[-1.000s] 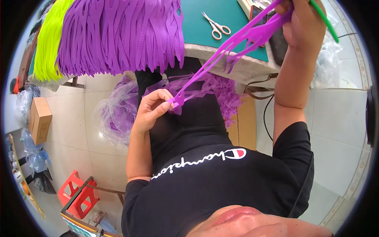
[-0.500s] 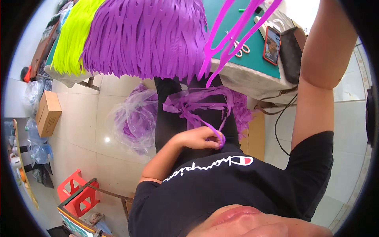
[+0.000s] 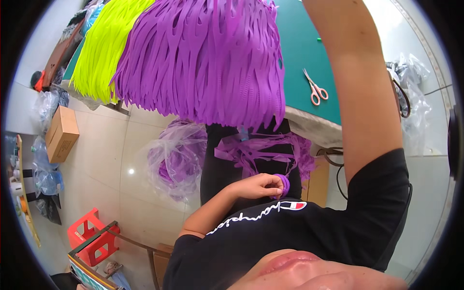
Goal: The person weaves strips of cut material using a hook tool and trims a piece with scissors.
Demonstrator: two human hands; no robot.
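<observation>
My left hand is closed in front of my lap, its fingers pinched around a small loop of purple strips. My right arm reaches up past the top edge, so the right hand is out of sight. In front of me hangs a thick curtain of purple forked strips with toothed lower ends, and beside it on the left hang bright yellow-green strips. Loose purple scraps lie over my dark-trousered legs.
Scissors with pale pink handles lie on the green table top. A clear bag of purple material sits on the floor. Farther left are a cardboard box and a red stool. Clear plastic is at the right.
My right arm has swung left across the table, and the bright purple strips that dangled beside it no longer show separately. My left hand still grips purple strips, now gathered in a tighter loop.
</observation>
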